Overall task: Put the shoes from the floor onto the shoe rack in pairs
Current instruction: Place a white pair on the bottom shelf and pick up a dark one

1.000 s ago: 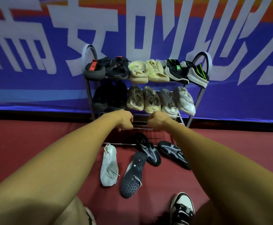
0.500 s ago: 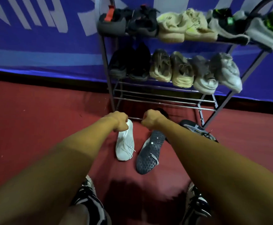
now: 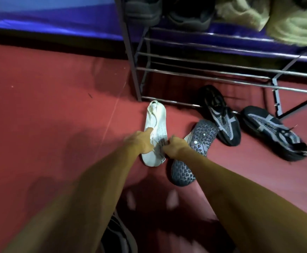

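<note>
A white shoe (image 3: 156, 123) lies upright on the red floor in front of the shoe rack (image 3: 203, 70). My left hand (image 3: 141, 141) curls around its left side with the thumb on top. My right hand (image 3: 176, 147) is curled against its right side at the laces. Just right of it lies an overturned shoe (image 3: 196, 143) with its dark grey sole up. Two black and grey sneakers (image 3: 220, 115) (image 3: 273, 132) lie further right, by the rack's lowest bars. The rack's lower shelves hold nothing.
On the rack shelf at the top edge sit dark shoes (image 3: 143, 11) and beige shoes (image 3: 249, 13). A blue banner (image 3: 48, 21) with a black base runs behind. My own foot in a dark sneaker (image 3: 116, 238) shows at the bottom.
My view has dropped and moved closer to the floor. Both hands have gone down from in front of the rack to the white shoe and closed on it.
</note>
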